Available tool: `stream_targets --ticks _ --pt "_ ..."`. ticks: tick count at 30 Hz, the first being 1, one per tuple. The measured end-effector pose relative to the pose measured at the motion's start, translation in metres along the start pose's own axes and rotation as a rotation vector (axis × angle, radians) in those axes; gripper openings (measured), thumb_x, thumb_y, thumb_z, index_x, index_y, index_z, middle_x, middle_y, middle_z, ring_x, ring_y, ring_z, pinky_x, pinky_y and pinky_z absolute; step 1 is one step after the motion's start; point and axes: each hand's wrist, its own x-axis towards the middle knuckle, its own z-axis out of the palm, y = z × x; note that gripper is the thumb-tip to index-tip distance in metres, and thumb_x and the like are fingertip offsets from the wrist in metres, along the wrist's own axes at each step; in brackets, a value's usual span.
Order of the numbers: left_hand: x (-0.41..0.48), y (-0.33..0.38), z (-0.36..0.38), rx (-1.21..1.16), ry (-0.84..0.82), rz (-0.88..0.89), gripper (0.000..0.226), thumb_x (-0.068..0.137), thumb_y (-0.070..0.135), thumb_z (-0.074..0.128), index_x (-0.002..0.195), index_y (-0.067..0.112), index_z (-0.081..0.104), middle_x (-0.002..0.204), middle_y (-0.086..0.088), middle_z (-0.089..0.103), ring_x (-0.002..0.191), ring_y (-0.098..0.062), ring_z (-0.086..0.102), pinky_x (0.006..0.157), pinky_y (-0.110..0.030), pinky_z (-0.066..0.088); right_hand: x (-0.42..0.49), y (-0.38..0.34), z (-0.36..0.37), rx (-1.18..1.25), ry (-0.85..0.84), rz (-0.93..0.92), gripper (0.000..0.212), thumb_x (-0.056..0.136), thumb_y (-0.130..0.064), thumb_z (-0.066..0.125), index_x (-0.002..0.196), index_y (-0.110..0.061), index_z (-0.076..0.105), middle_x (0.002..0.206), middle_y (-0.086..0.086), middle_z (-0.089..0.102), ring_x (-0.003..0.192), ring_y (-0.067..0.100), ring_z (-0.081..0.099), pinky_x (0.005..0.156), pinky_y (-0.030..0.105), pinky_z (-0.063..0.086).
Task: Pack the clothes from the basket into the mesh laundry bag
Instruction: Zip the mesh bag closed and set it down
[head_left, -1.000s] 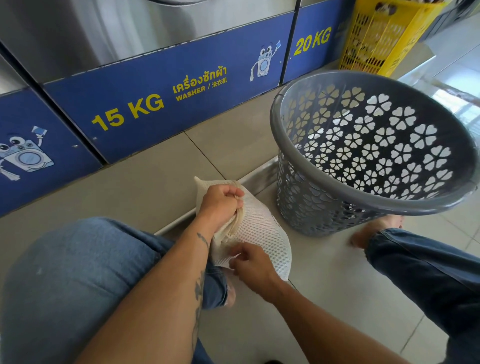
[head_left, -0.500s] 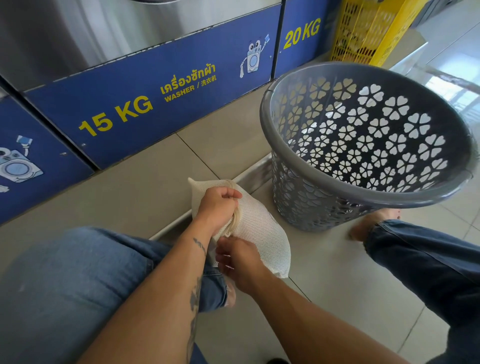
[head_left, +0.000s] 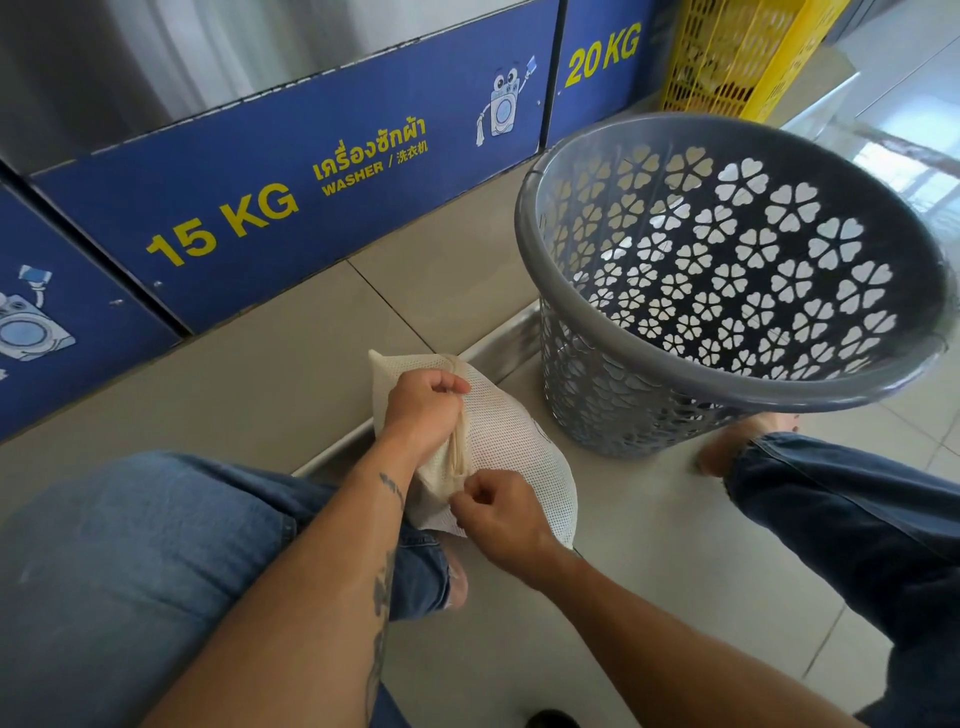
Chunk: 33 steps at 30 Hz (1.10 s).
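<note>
The mesh laundry bag is held low between the knees, beside the grey basket. Its upper edge is gripped in the left hand; what seems a zip pull is pinched by the right hand.

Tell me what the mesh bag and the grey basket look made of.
Mesh laundry bag: looks like soft cream synthetic netting, matte; fine holes, limp creases. Grey basket: likely moulded plastic, slight sheen; rigid rim, flower-shaped cut-outs.
</note>
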Motion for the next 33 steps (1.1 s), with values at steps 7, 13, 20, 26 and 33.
stream_targets --ticks 7,13,20,26,33 --pt "-0.010 0.008 0.003 0.075 0.072 0.056 0.025 0.082 0.002 0.060 0.082 0.023 0.075 0.086 0.013 0.064 0.083 -0.001 0.057 0.066 -0.011 0.037 -0.009 0.010 -0.021 -0.062 -0.078 0.034 0.016 0.082 -0.021 0.067 0.069 -0.013 0.069 0.069 0.007 0.072 0.062 0.012 0.063 0.065 0.043 0.059" --pt "-0.022 0.029 0.006 0.113 0.015 0.203 0.022 0.082 0.007 0.063 0.082 0.024 0.076 0.084 0.010 0.065 0.081 -0.003 0.058 0.071 -0.016 0.041 -0.019 -0.007 -0.034 -0.162 -0.107 0.036 0.018 0.087 -0.020 0.062 0.071 -0.018 0.068 0.074 0.000 0.070 0.076 0.020 0.069 0.074 0.040 0.060" --pt "-0.057 0.047 -0.002 0.164 -0.002 0.267 0.020 0.086 0.007 0.063 0.086 0.024 0.074 0.090 0.008 0.066 0.087 -0.010 0.061 0.084 -0.026 0.049 -0.034 0.000 -0.072 -0.396 -0.053 -0.052 0.019 0.092 -0.025 0.060 0.073 -0.027 0.062 0.073 -0.011 0.058 0.072 0.009 0.058 0.065 0.026 0.051" --pt "-0.078 0.005 -0.039 0.539 0.025 0.183 0.021 0.087 0.011 0.055 0.087 0.026 0.070 0.099 0.006 0.067 0.093 -0.015 0.062 0.087 -0.029 0.050 -0.021 0.013 -0.071 -0.452 -0.108 -0.048 0.031 0.091 -0.033 0.064 0.121 -0.028 0.062 0.126 0.003 0.067 0.109 0.022 0.063 0.097 0.034 0.051" --pt "-0.068 -0.024 -0.044 0.781 -0.038 -0.114 0.056 0.085 0.030 0.048 0.140 0.033 0.037 0.144 -0.015 0.029 0.126 -0.042 0.040 0.106 -0.048 0.038 0.013 0.029 -0.063 -0.436 -0.105 0.041 0.083 0.090 -0.044 0.067 0.159 -0.033 0.022 0.162 0.015 0.029 0.147 0.042 0.028 0.118 0.055 0.033"
